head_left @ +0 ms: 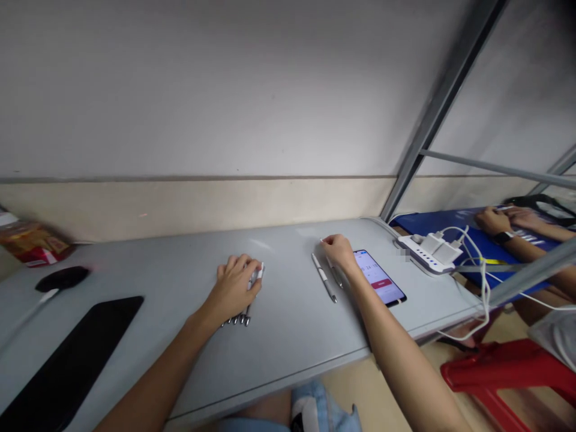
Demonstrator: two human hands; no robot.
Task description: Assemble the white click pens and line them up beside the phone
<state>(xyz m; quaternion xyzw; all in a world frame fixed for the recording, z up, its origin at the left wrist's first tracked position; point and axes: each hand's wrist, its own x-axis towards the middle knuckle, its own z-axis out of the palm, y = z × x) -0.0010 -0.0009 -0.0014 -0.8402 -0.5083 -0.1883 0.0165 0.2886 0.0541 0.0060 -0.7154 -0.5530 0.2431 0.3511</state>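
My left hand (pixel 236 285) lies over a row of several pens (pixel 242 320) on the grey table, its fingers curled around them; their silver tips show below the palm. The thumb touches a white-gripped pen (pixel 261 271) at the right end of the row. Right of centre, my right hand (pixel 337 251) pinches the top end of a pen (pixel 336 277) that slants down below the fingers. Just left of it a white and silver pen (pixel 324 278) lies on the table. A lit phone (pixel 380 279) rests beside my right wrist.
A white power strip (pixel 425 255) with plugs and cables sits at the table's right edge by a metal frame. On the left are a black tablet-like slab (pixel 76 360), a black oval device (pixel 62 279) and a jar (pixel 33 243). Another person's hands (pixel 508 221) rest over a blue table.
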